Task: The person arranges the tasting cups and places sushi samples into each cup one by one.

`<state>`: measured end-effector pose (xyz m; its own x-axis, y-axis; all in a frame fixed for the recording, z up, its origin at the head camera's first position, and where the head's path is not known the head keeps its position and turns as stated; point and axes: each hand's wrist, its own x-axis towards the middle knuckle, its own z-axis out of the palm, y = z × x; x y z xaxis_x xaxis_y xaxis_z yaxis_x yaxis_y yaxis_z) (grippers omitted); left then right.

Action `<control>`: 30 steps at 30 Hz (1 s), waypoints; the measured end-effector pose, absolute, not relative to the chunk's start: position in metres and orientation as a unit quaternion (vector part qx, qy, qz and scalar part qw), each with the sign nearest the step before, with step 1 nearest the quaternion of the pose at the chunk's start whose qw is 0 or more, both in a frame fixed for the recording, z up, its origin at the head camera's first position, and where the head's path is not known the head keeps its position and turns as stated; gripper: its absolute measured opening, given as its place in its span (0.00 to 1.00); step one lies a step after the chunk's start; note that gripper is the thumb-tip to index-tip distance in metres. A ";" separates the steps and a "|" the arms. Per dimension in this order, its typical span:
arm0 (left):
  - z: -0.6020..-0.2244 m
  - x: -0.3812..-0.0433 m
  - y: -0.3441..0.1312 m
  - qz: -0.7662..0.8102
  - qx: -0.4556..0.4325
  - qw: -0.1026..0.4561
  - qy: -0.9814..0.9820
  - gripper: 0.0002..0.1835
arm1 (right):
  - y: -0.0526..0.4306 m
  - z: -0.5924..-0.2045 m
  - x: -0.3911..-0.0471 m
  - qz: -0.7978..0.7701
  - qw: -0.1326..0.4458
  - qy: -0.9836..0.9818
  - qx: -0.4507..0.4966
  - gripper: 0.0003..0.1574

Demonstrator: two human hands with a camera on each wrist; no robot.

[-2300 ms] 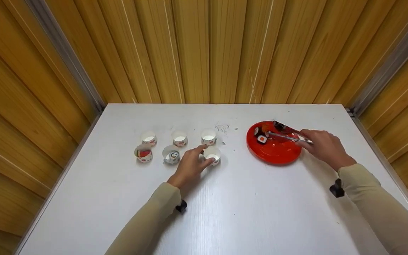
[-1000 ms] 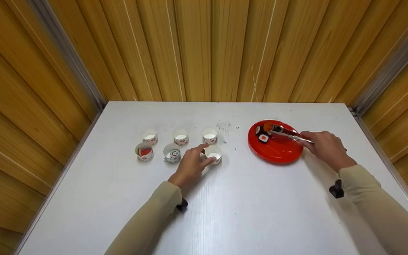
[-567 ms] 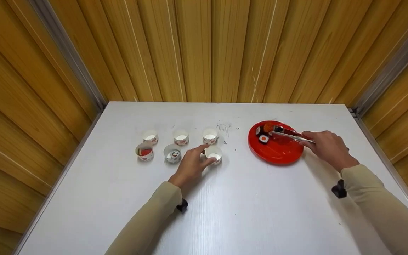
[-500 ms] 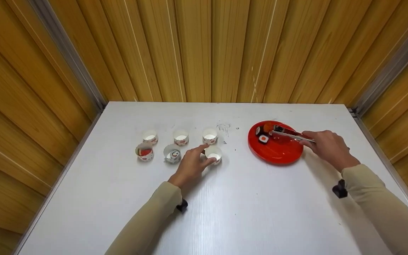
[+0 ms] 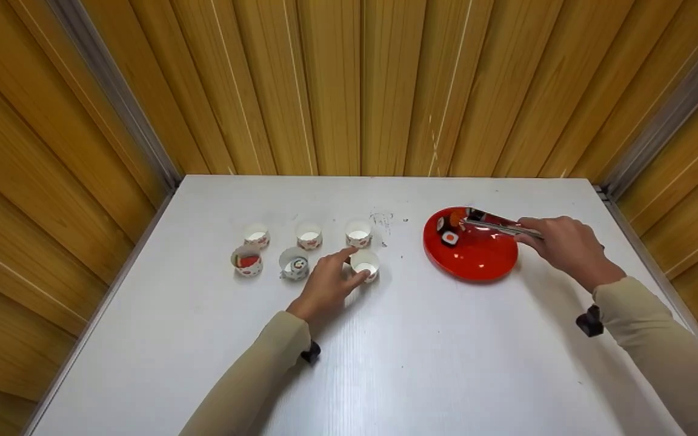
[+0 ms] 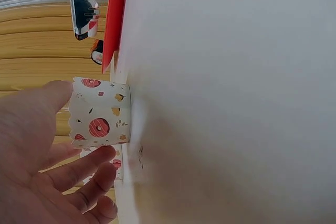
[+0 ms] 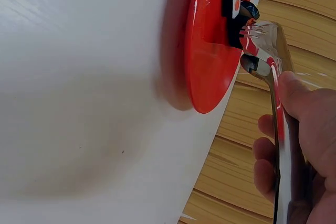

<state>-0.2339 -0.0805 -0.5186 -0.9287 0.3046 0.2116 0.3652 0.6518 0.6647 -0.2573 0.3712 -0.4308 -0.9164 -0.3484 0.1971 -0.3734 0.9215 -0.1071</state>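
Observation:
My left hand (image 5: 325,281) holds a small paper baking cup (image 6: 100,114) between thumb and index finger; the cup, white with a donut print, stands on the table. Its other fingers are bent loosely beside it in the left wrist view. My right hand (image 5: 567,245) grips metal serving tongs (image 7: 283,129), one end tined like a fork, the other spoon-shaped. Their tips are at toy-like sushi pieces on a red plate (image 5: 476,260): an orange-topped one (image 5: 456,218) and a black-and-white roll with an orange centre (image 5: 449,238). I cannot tell whether the tongs hold a piece.
Three more cups (image 5: 309,236) line the back row. Left of my left hand are a cup (image 5: 247,261) with something red inside and a cup (image 5: 294,265) with a round patterned piece. Wood-look panels (image 5: 337,91) wall in the white table (image 5: 385,363).
The tongs' ends came closer together over the sushi between the oldest frame and one second ago. Since then my right hand has shifted slightly up and right. My left hand stays at the cup.

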 end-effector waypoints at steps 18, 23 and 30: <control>-0.520 -0.234 -0.081 -0.378 -0.190 0.039 -0.905 0.35 | 0.342 -0.409 -0.251 0.071 0.088 -0.967 0.228 0.22; -0.521 -0.234 -0.081 -0.379 -0.185 0.038 -0.906 0.34 | 0.329 -0.405 -0.249 0.072 0.069 -0.970 0.222 0.27; -0.520 -0.233 -0.081 -0.377 -0.182 0.035 -0.908 0.34 | 0.314 -0.402 -0.248 0.087 0.082 -0.963 0.242 0.28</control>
